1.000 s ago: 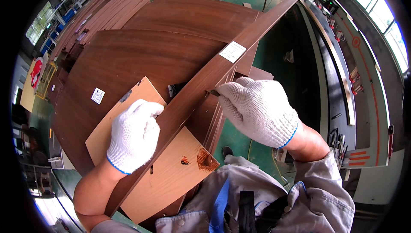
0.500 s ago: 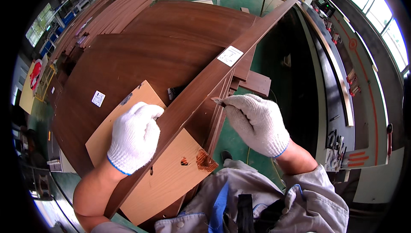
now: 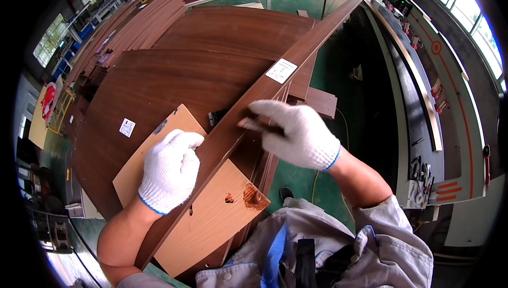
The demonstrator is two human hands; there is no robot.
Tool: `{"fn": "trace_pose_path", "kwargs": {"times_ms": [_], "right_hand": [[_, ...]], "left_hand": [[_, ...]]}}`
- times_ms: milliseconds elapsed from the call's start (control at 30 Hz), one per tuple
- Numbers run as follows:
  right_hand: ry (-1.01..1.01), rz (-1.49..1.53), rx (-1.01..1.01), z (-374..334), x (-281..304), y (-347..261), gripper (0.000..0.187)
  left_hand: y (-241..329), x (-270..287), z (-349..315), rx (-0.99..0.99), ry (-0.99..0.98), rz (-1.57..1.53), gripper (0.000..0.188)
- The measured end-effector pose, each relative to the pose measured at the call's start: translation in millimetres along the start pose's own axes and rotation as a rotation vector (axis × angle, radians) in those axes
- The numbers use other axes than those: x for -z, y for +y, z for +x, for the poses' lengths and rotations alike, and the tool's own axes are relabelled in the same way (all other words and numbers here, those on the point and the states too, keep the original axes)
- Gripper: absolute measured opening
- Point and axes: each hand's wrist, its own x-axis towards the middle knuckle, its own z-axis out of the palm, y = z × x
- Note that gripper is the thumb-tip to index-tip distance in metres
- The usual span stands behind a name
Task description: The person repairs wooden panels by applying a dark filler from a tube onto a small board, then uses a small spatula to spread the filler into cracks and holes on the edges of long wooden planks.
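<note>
Long brown board (image 3: 225, 133) lies diagonally across pale panel (image 3: 206, 224), white label (image 3: 281, 70) on top. Left hand (image 3: 170, 171) curled at board's left edge; cannot tell whether grip pinches it. Right hand (image 3: 301, 135) pinches small blurred tool (image 3: 252, 125) by board's right edge.

Above the wide brown panel (image 3: 180, 81), open air lies beyond the left hand (image 3: 170, 172), but the long brown strip (image 3: 225, 137) runs diagonally, barring low crossings; rightward, the right forearm (image 3: 362, 179) and a projecting short board (image 3: 321, 103) obstruct passage over the green floor (image 3: 296, 182).
</note>
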Motion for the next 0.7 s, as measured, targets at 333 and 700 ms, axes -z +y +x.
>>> {"fn": "trace_pose_path", "kwargs": {"times_ms": [333,700], "right_hand": [[-0.069,0.491,-0.319,-39,8,-10,0.021],[0.029,0.789,-0.597,-89,-33,29,0.020]], "left_hand": [[-1,-1,-2,0.016,-0.009,-0.011,0.021],[-10,-3,-2,-0.001,-0.010,-0.004,0.023]]}}
